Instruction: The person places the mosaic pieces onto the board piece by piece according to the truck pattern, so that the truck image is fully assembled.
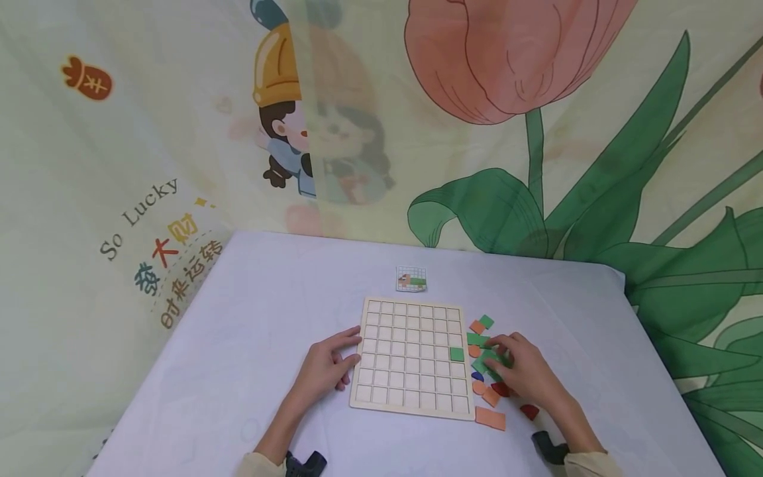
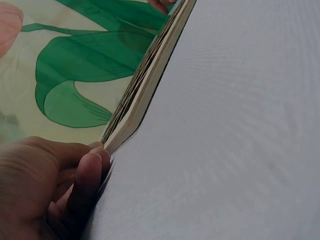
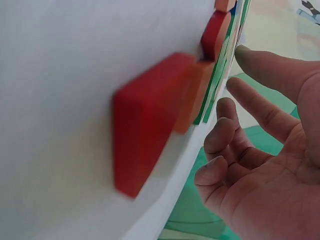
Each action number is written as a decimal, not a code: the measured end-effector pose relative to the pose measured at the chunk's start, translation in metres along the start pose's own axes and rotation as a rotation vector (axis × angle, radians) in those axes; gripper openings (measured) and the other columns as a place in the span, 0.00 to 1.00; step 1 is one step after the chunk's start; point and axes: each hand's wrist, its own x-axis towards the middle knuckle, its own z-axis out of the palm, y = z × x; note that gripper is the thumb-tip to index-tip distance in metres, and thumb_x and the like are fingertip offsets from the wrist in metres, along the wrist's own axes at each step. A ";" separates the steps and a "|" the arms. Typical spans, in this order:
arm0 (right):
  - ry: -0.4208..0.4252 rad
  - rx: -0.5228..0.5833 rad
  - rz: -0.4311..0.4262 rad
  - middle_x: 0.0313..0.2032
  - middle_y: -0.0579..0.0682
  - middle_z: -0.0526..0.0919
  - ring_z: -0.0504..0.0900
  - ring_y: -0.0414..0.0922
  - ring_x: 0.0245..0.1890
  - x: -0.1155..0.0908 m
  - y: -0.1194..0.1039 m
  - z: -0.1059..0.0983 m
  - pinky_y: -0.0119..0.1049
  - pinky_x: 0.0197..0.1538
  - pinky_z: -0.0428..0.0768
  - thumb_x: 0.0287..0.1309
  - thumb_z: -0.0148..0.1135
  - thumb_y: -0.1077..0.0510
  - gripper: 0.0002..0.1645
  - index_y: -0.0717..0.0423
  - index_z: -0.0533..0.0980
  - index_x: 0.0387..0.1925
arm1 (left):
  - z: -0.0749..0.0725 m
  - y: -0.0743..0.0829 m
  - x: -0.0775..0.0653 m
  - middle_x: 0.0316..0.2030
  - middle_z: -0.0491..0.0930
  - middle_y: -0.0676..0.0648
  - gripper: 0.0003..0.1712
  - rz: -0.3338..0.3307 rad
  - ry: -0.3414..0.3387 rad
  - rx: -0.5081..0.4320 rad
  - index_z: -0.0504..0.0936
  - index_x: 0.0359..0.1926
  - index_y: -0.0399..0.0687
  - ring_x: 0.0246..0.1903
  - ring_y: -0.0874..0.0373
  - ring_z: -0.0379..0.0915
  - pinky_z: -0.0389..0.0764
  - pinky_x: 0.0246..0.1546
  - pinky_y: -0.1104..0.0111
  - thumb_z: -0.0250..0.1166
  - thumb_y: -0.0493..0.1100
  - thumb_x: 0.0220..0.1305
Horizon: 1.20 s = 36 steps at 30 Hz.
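Note:
A wooden grid board [image 1: 411, 412] lies flat on the white table, with one green square tile [image 1: 456, 354] in a cell near its right edge. My left hand [image 1: 323, 364] rests at the board's left edge; its thumb and fingertips [image 2: 90, 165] touch the rim. Over the loose pieces right of the board is my right hand [image 1: 524, 368], thumb and index finger apart, the other fingers bent. Green pieces [image 1: 475, 339] lie below its fingertips. In the right wrist view, a red piece [image 3: 150, 125] sits near that hand, nothing showing between thumb and index finger.
Orange pieces [image 1: 490, 418], orange round pieces [image 1: 474, 351] and a blue piece [image 1: 477, 375] line the board's right side. A small picture card [image 1: 411, 279] with a grid pattern lies beyond the board. Behind the table [image 1: 286, 285] hangs a printed cloth [image 1: 357, 218].

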 end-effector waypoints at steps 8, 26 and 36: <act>0.008 -0.029 0.061 0.41 0.54 0.80 0.75 0.47 0.40 -0.006 0.013 -0.003 0.31 0.35 0.80 0.59 0.77 0.56 0.23 0.57 0.83 0.54 | 0.000 -0.002 0.001 0.72 0.78 0.49 0.25 0.018 -0.004 0.002 0.85 0.63 0.42 0.12 0.62 0.73 0.79 0.12 0.71 0.72 0.32 0.66; 0.044 -0.041 0.078 0.38 0.54 0.79 0.73 0.47 0.37 -0.016 0.025 -0.003 0.27 0.30 0.79 0.58 0.76 0.59 0.20 0.60 0.83 0.51 | 0.001 -0.001 0.001 0.72 0.79 0.49 0.25 0.009 0.011 -0.003 0.85 0.64 0.42 0.13 0.61 0.73 0.78 0.12 0.71 0.72 0.32 0.65; 0.049 -0.039 0.082 0.38 0.54 0.79 0.73 0.47 0.37 -0.015 0.030 -0.004 0.26 0.31 0.78 0.59 0.76 0.58 0.20 0.59 0.83 0.52 | 0.000 -0.001 0.001 0.71 0.79 0.50 0.25 0.006 0.003 0.002 0.85 0.64 0.43 0.13 0.61 0.74 0.79 0.13 0.71 0.72 0.32 0.65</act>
